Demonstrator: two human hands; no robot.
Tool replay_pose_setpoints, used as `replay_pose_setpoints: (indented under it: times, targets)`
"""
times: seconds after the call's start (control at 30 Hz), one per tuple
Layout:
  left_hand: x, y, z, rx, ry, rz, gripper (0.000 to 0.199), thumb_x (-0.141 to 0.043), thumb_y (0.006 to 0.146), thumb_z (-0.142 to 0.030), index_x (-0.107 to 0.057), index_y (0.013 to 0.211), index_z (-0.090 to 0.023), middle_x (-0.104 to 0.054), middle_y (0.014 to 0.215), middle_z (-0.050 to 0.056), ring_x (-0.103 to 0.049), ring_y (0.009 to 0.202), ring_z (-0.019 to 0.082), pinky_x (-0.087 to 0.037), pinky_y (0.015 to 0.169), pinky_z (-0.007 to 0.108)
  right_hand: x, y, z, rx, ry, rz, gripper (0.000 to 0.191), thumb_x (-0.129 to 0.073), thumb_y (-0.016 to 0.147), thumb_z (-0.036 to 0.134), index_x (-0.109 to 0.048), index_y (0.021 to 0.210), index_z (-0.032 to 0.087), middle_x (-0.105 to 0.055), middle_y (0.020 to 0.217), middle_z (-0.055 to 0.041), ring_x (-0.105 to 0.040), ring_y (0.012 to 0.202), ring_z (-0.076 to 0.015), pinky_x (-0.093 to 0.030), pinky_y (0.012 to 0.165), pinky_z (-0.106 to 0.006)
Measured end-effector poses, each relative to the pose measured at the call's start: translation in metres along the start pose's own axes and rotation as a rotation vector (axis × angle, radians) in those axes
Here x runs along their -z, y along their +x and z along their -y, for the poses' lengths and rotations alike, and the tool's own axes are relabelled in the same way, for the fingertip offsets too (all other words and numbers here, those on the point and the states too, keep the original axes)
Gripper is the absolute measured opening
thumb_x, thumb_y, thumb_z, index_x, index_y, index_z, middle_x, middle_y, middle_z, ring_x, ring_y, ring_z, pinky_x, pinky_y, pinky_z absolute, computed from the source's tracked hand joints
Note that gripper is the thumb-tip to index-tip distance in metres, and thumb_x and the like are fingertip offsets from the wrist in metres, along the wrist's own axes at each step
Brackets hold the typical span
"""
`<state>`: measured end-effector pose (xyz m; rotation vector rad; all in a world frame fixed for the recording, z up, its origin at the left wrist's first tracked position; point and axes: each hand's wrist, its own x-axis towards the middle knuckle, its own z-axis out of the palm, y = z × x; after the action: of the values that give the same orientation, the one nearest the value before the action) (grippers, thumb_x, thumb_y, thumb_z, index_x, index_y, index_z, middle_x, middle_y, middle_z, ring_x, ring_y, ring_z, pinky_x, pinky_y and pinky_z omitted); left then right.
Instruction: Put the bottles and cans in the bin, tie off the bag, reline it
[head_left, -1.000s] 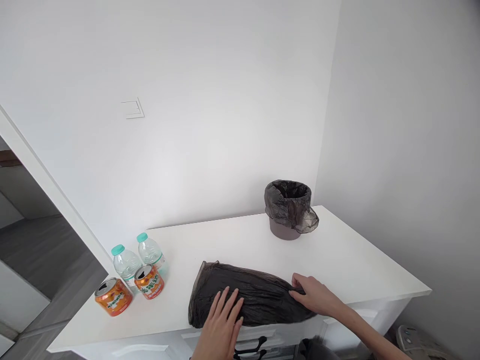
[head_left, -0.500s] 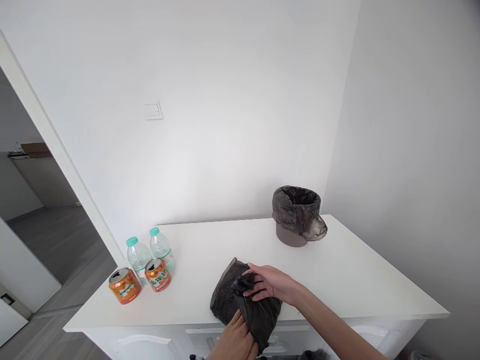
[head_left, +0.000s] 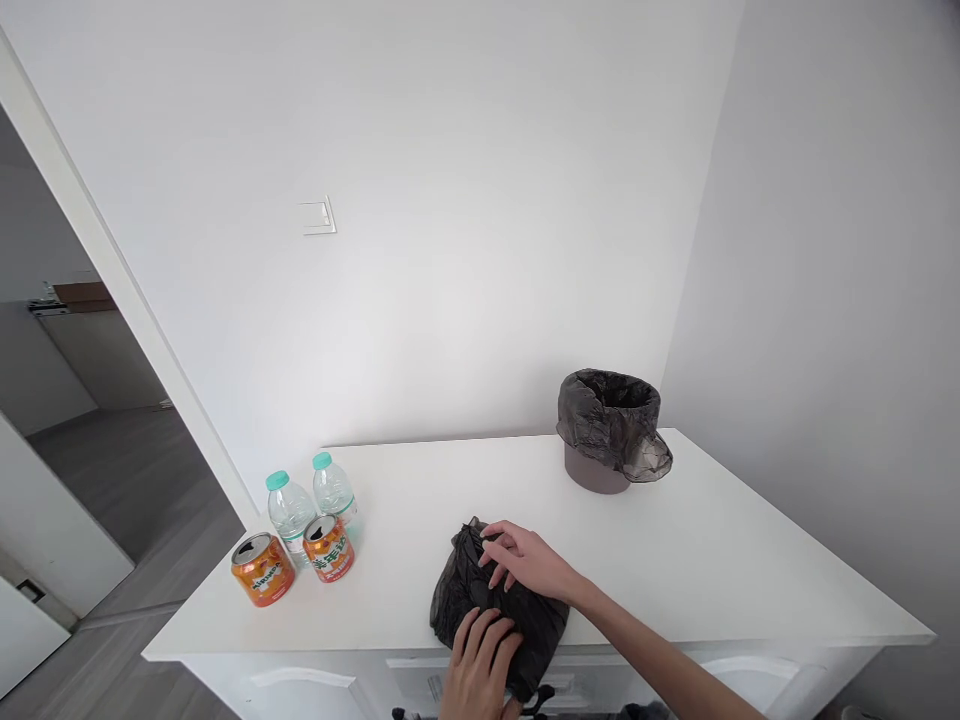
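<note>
White cabinet (head_left: 735, 560), grey floor (head_left: 176, 565) perhaps wood

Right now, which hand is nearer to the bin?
Right. The right hand is at the black bag, front-left of the bin; the left hand is farther, at the bag's near side.

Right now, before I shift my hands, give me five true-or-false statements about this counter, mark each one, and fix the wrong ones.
1. My left hand is on the black bag. True.
2. My right hand is holding a can. False: the right hand is at the bag, away from the cans.
3. Two bottles stand behind the cans. True.
4. The bottle caps are red. False: the caps are turquoise.
5. The bin has no liner. False: a black liner hangs over the rim of the bin.
</note>
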<state>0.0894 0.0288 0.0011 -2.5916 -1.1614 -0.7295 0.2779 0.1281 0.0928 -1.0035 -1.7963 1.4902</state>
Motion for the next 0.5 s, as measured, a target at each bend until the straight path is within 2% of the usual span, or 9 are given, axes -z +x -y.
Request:
replay_pose_setpoints:
  times: [0.07,0.13,0.17,0.2,0.27,0.33,0.4,0.43,0.5]
  targets:
    - [0.004,-0.002,0.006,0.041,-0.107,-0.013,0.043,-0.057,0.076,-0.007,-0.063,0.114,-0.026,-0.072,0.125,0.005,-0.065,0.123,0.027,-0.047,0.115,0.050,0.012,-0.021,0.004,0.135,-0.227,0.056,0.065,-0.065,0.088,0.065,-0.055,0.140,0.025,-0.068,0.129,-0.0119,-0.069,0.110,-0.0284,-0.055,0.098,-0.046]
    - [0.011,-0.013,0.014,0.069,-0.247,-0.033,0.044,-0.053,0.077,-0.005,-0.062,0.115,-0.026,-0.072,0.127,0.006,-0.064,0.126,0.025,-0.047,0.115,0.048,0.022,-0.046,0.002,0.230,-0.441,0.196,0.095,-0.083,0.072,0.060,-0.045,0.153,0.032,-0.048,0.157,-0.0108,-0.044,0.143,-0.0371,-0.036,0.119,-0.054]
    - [0.014,-0.019,0.018,0.112,-0.321,-0.046,0.045,-0.050,0.080,-0.007,-0.060,0.120,-0.026,-0.072,0.128,0.007,-0.063,0.128,0.024,-0.049,0.114,0.046,0.024,-0.057,0.000,0.244,-0.521,0.238,0.104,-0.087,0.067,0.058,-0.040,0.157,0.034,-0.036,0.165,-0.0092,-0.029,0.152,-0.0398,-0.026,0.123,-0.057]
    - [0.018,-0.025,0.021,0.183,-0.393,-0.063,0.044,-0.048,0.085,-0.010,-0.058,0.125,-0.026,-0.072,0.129,0.009,-0.062,0.130,0.024,-0.050,0.112,0.044,0.025,-0.066,-0.003,0.252,-0.586,0.262,0.107,-0.089,0.066,0.055,-0.038,0.158,0.036,-0.027,0.170,-0.0071,-0.017,0.156,-0.0407,-0.017,0.125,-0.060]
    - [0.025,-0.033,0.024,0.390,-0.519,-0.100,0.035,-0.044,0.095,-0.022,-0.056,0.128,-0.026,-0.074,0.124,0.011,-0.064,0.128,0.025,-0.052,0.108,0.042,0.020,-0.077,-0.010,0.271,-0.655,0.238,0.090,-0.085,0.072,0.049,-0.047,0.152,0.036,-0.025,0.170,-0.0043,-0.009,0.158,-0.0393,-0.010,0.126,-0.061]
    - [0.034,-0.032,0.026,0.596,-0.612,-0.129,0.029,-0.041,0.101,-0.037,-0.056,0.122,-0.024,-0.076,0.113,0.012,-0.071,0.113,0.025,-0.055,0.101,0.040,0.011,-0.076,-0.014,0.303,-0.644,0.184,0.057,-0.077,0.083,0.043,-0.064,0.137,0.033,-0.045,0.161,-0.0048,-0.023,0.155,-0.0366,-0.017,0.125,-0.057]
    - [0.042,-0.024,0.028,0.716,-0.671,-0.138,0.034,-0.042,0.101,-0.050,-0.057,0.115,-0.022,-0.076,0.105,0.011,-0.073,0.096,0.022,-0.058,0.093,0.036,0.003,-0.065,-0.017,0.269,-0.593,0.102,0.029,-0.065,0.093,0.041,-0.073,0.118,0.029,-0.069,0.136,-0.0068,-0.052,0.137,-0.0342,-0.037,0.114,-0.050]
    - [0.045,-0.018,0.030,0.758,-0.685,-0.134,0.037,-0.042,0.101,-0.053,-0.056,0.113,-0.022,-0.076,0.104,0.011,-0.073,0.093,0.022,-0.058,0.090,0.034,0.000,-0.056,-0.019,0.221,-0.572,0.060,0.026,-0.058,0.097,0.042,-0.074,0.111,0.027,-0.076,0.119,-0.0070,-0.064,0.121,-0.0320,-0.046,0.103,-0.045]
    - [0.049,-0.007,0.036,0.821,-0.671,-0.121,0.039,-0.042,0.101,-0.054,-0.054,0.117,-0.021,-0.076,0.108,0.012,-0.074,0.096,0.023,-0.059,0.089,0.035,-0.004,-0.037,-0.023,0.095,-0.571,-0.042,0.030,-0.049,0.100,0.043,-0.073,0.101,0.024,-0.078,0.095,-0.0054,-0.071,0.089,-0.0268,-0.053,0.079,-0.037]
